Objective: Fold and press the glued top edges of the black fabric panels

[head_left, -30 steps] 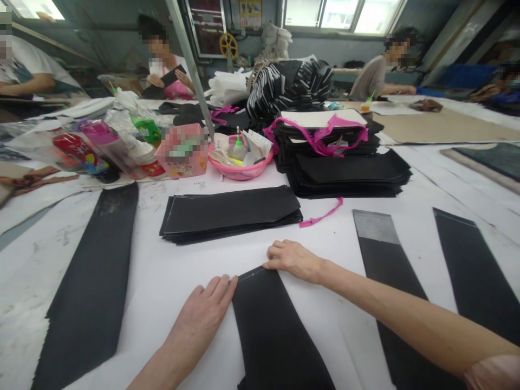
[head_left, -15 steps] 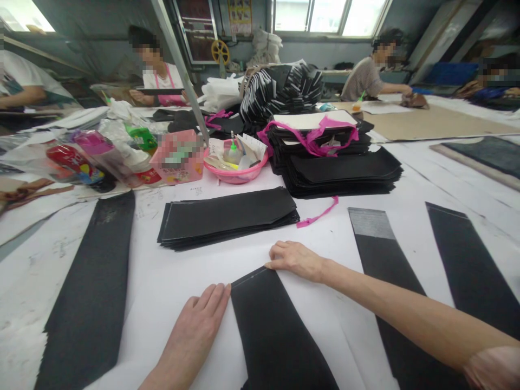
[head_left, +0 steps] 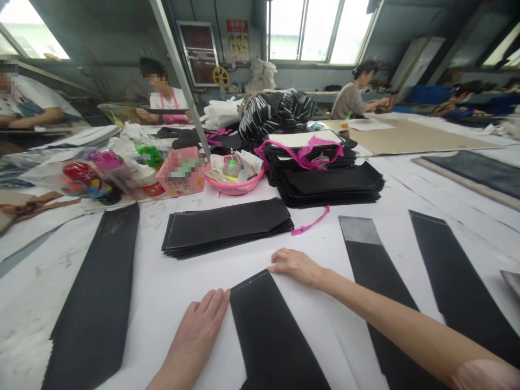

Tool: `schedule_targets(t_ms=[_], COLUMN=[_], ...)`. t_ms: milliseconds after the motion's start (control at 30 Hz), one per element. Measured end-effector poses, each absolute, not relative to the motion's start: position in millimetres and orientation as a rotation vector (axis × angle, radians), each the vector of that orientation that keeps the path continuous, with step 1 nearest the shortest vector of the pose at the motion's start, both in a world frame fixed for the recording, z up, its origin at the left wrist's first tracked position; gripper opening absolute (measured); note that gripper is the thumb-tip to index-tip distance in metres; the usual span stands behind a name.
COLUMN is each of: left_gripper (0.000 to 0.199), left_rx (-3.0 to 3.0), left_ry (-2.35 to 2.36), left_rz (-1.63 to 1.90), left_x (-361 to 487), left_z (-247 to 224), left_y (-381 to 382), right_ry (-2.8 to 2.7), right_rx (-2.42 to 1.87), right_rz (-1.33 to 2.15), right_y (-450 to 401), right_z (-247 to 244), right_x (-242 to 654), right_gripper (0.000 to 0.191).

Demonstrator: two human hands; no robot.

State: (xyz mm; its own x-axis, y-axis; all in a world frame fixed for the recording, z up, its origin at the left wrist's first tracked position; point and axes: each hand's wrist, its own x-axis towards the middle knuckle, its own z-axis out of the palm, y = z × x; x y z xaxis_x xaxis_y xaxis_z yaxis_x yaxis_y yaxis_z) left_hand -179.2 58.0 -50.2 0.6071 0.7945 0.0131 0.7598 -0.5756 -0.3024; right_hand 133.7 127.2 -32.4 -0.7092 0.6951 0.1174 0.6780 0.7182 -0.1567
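A long black leather-like panel [head_left: 273, 330] lies in front of me, with a thin pale line along its far edge. At that edge's left corner my left hand [head_left: 202, 324] rests low on the table, fingers together and fingertips gripping the corner; its thumb is hidden. The right corner is pinched between the thumb and fingers of my right hand [head_left: 296, 266]. Beyond my hands sits a stack of similar black panels [head_left: 227, 225]. Under my right forearm runs another black panel [head_left: 382, 281] with a grey end band, and farther right lies one more dark panel [head_left: 455, 271].
Black panels [head_left: 95, 292] lie at left. Behind are a pink basket [head_left: 235, 188] of small bottles, a pink box [head_left: 182, 176], bagged bottles [head_left: 87, 179] and a tall black stack [head_left: 333, 181] with pink ribbon. A metal post [head_left: 181, 76] rises there. Several people work across the table.
The camera view has tilted up slightly, so the table things sit lower in the picture. Both hands stay at the panel's far corners, and the panel has hardly moved.
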Motion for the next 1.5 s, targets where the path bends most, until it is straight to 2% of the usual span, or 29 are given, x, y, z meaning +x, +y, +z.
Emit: schedule_targets(t_ms=[167,300,533,767,967,1133,1367,1500], left_gripper=[0.058,0.058,0.051,0.052,0.053,0.052,0.042,0.043], left_rx=[-2.57,-2.62,-2.868,-2.565,-2.427,-2.399,-2.43,-2.535], left_ry=[-1.286,-1.354,-1.709,-1.406,-1.265,-1.331,-1.549,-1.753], left_rz=[0.144,0.099,-0.469,-0.106,-0.22,-0.315,-0.523,-0.614], left_x=[-176.2,-178.4,-189.0,-150.1,-167.8,-181.0,-169.1,-163.5], left_z=[-48.9,-50.7,-46.8,-54.6,-81.1,-93.0,-87.2,-76.6], left_y=[58.0,58.9,67.3,61.7,56.6,54.0,54.3,55.5], right_ry=[-2.632,-2.682,-2.678,-2.658,-2.589,-2.483,-2.506,-2.484], right_rx=[-1.208,-1.07,-1.072,-1.126,-1.28,-1.424,-1.561,-1.675], right_rz=[0.125,0.136,0.13,0.127,0.145,0.226,0.323,0.403], right_y=[120.4,110.7,100.1,99.1,97.4,96.7,109.8,128.4], right_z=[-25.5,-28.7,-51.0,-56.1,-57.0,-58.2,-30.9,-20.6], right_x=[112.1,78.6,58.4,67.7,93.5,104.8,95.1,83.0], right_gripper=[0.023,0.029,0.033,0.035,0.032,0.029,0.021,0.025])
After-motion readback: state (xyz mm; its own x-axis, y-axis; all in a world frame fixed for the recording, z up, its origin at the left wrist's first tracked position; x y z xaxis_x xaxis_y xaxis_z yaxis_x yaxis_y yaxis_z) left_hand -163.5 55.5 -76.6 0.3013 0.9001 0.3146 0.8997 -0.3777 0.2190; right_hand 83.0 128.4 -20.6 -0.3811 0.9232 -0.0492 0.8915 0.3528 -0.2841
